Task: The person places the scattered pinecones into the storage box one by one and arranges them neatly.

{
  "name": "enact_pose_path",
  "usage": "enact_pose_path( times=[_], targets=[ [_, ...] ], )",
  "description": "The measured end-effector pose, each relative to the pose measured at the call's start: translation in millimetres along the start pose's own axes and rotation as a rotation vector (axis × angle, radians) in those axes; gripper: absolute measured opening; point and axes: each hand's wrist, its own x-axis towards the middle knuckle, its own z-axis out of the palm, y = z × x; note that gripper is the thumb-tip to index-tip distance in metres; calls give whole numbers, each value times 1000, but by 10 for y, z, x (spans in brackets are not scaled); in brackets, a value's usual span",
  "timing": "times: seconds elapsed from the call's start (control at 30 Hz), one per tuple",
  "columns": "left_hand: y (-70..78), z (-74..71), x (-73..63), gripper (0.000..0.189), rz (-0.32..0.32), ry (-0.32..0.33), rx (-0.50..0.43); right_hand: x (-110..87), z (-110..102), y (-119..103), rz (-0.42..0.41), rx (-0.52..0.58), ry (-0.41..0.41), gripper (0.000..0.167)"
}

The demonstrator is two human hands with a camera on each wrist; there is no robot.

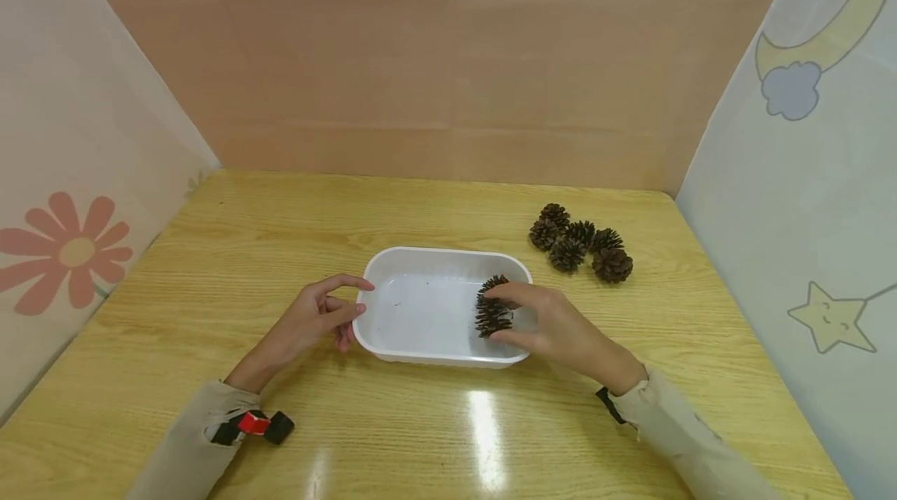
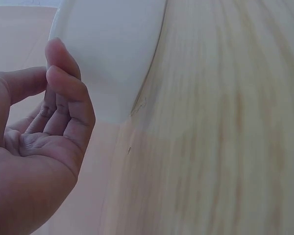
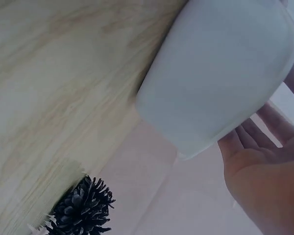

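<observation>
A: Starting at the left, what did the left hand (image 1: 311,323) do?

B: It rested on the counter (image 1: 210,266) against the left end of the white tray (image 1: 392,266). Its fingers (image 2: 68,83) were loosely bent and slightly spread, tips touching the tray's outer wall; they pinched nothing. The left wrist view showed them lying right against the pale rim.

A: And inside the tray?

B: The left and middle of its floor lay bare. At the right end sat one pine cone (image 1: 492,308), just inside the right wall.

A: Where was it relative to the right hand (image 1: 554,325)?

B: Between its fingers. The hand reached over the tray's right rim, the forefinger curled over the cone's far side and the thumb at its near side, so the cone was pinched from both sides. (I could not tell whether it rested on the tray floor or hung just above it.)

A: Further right?

B: A cluster of pine cones (image 1: 580,243) lay on the counter beyond the tray's far right corner, near it but not touching, the cones huddled against one another. The right wrist view caught one such cone at its lower edge.

A: What room was there to move?

B: Open wood lay in front of the tray toward the person, and a broad stretch behind it up to the cardboard back wall. Printed side panels closed off the counter at both edges; the right one stood near the cluster.
</observation>
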Motion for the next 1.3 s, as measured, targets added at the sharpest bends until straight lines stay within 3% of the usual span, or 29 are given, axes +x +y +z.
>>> enact_pose_path(
  times=[0.27,0.73,0.9,1.3],
  targets=[
    [-1,9,-9,39,14,-3,6,-16,18,-49,44,-145,-93,43],
    [-21,-2,-29,38,49,-6,16,36,-45,-81,99,-151,-196,42],
    [-25,7,-19,38,53,-11,-3,35,-101,-80,79,-170,-157,40],
    [-30,31,2,38,41,1,7,-25,-342,30,11,-136,54,36]
  ],
)
